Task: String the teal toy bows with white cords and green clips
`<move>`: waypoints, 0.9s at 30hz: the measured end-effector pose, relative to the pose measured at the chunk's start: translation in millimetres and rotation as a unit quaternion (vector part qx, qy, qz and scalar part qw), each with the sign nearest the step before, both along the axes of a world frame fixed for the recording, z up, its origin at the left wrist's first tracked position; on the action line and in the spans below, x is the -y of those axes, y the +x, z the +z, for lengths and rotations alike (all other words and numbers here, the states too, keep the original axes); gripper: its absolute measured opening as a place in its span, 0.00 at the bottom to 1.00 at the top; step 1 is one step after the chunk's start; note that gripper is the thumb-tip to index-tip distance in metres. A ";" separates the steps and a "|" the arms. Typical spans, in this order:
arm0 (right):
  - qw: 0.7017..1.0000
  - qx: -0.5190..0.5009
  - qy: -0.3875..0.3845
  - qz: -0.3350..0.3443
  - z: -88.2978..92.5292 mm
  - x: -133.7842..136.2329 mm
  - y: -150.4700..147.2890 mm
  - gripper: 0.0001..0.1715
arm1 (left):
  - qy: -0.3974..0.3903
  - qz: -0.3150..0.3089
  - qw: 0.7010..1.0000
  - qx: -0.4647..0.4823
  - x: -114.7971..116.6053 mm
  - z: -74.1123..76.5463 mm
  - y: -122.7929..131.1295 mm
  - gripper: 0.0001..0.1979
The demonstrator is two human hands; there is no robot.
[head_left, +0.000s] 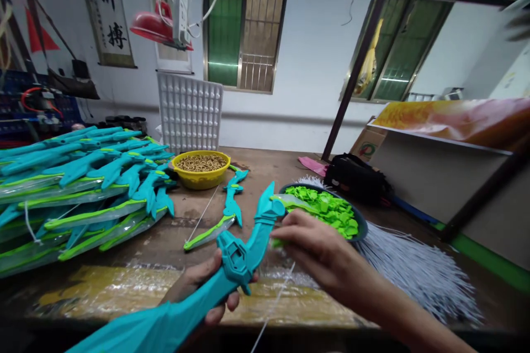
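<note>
A teal plastic bow [236, 265] slants up from the lower left, its far tip carrying a clear and green limb piece. My left hand [207, 287] is wrapped round its middle, near a square recess. Beside the upper end, my right hand [308, 237] has its fingers pinched on a small green piece, partly blurred. A white string [273, 303] hangs below the right hand. Behind the right hand stands a dark bowl of green pieces [331, 210]. Another teal bow section with a green limb [232, 204] lies on the table.
Teal and green bows [103, 176] are piled at the left. A yellow basin [201, 176] holds small brass-coloured rings. Many white strings [418, 265] lie at the right, near a black bag [356, 179]. A red lamp [155, 26] and power strip hang above.
</note>
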State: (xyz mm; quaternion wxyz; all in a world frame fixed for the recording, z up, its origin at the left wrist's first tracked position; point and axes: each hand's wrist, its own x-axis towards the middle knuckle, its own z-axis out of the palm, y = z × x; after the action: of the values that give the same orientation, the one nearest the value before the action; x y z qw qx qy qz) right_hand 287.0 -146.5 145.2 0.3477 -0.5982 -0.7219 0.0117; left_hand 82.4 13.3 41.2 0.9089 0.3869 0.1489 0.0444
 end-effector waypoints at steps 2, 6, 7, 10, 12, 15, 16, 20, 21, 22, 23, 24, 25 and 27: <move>0.996 -0.031 -0.067 0.053 5.8 3.8 -22.2 0.09 | 0.012 -0.017 1.000 -0.007 9.6 -0.4 2.0 0.31; 0.984 -0.052 -0.154 0.068 2.3 -1.3 -27.7 0.06 | -0.034 -0.051 0.998 0.012 26.8 -4.1 2.7 0.29; 0.982 -0.048 -0.162 0.083 0.6 -3.2 -26.1 0.06 | -0.053 -0.062 0.997 0.012 29.5 -5.4 2.4 0.30; 0.979 -0.035 -0.172 0.107 -3.3 -6.8 -24.5 0.09 | -0.076 -0.107 0.991 0.014 34.1 -9.2 1.2 0.31; 0.977 -0.030 -0.178 0.111 -4.8 -7.6 -26.7 0.11 | -0.063 -0.127 0.990 0.016 35.4 -11.0 0.8 0.31; 0.975 -0.029 -0.183 0.123 -6.3 -7.9 -31.3 0.12 | -0.044 -0.133 0.990 0.027 36.6 -12.8 0.2 0.31; 0.975 -0.031 -0.182 0.127 -6.7 -8.1 -32.6 0.12 | -0.042 -0.135 0.989 0.035 36.7 -13.1 -0.2 0.31; 0.977 -0.028 -0.168 0.126 -10.2 -9.2 -35.6 0.11 | -0.041 -0.139 0.989 0.041 36.0 -13.2 -2.3 0.30; 0.979 -0.028 -0.161 0.124 -12.1 -9.6 -36.1 0.10 | -0.039 -0.137 0.989 0.040 35.7 -13.3 -2.9 0.29; 0.981 -0.029 -0.152 0.121 -14.4 -10.1 -36.7 0.10 | -0.037 -0.134 0.990 0.040 35.3 -13.5 -3.4 0.29; 0.982 -0.032 -0.143 0.119 -17.2 -10.4 -37.4 0.09 | -0.034 -0.133 0.990 0.042 34.9 -13.9 -3.8 0.29; 0.983 -0.035 -0.133 0.118 -20.3 -10.6 -38.3 0.09 | -0.030 -0.133 0.990 0.045 34.5 -14.4 -4.0 0.29; 0.985 -0.038 -0.124 0.116 -23.6 -10.4 -39.5 0.09 | -0.029 -0.132 0.990 0.048 34.0 -14.8 -4.1 0.29; 0.987 -0.039 -0.111 0.111 -30.0 -9.0 -42.4 0.10 | -0.028 -0.122 0.991 0.052 33.0 -14.6 -4.1 0.28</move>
State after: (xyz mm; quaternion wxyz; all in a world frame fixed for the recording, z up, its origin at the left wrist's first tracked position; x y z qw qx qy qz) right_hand 244.6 -137.5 115.2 0.3038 -0.5485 -0.7637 0.1539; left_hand 78.3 -19.7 26.6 0.9246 0.3736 0.0542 -0.0506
